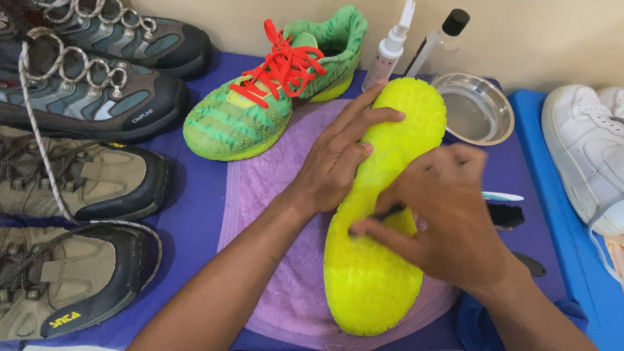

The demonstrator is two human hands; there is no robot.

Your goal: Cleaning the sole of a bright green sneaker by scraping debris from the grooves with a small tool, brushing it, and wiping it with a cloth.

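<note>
- Left hand: fingers spread and laid flat against the left side of an upturned shoe, steadying it; it grasps nothing.
- Upturned shoe: sole up, showing a bright yellow textured outsole; it lies lengthwise on a towel near the middle of the table, one end towards the far edge, the other towards the near edge.
- Right hand: blurred, fingers curled narrowly over the middle of the yellow outsole; a dark sliver shows under the fingers, but whether it is a held tool cannot be told.
- Lilac towel: spread flat under the upturned shoe, over a purple table cover.
- Green shoe with red-orange laces: upright, just beyond the towel's far-left corner, well apart from both hands.
- Spray bottle and clear bottle with black cap: standing at the far edge against the wall, just beyond the outsole's far end.
- Steel bowl: near the far-right corner of the cover, just beside the outsole.
- Dark brush: lying to the right of the right hand, partly hidden.
- Hiking boots: four lined up along the left edge, grey above, tan below.
- White sneaker: on the blue surface at the right edge.
</note>
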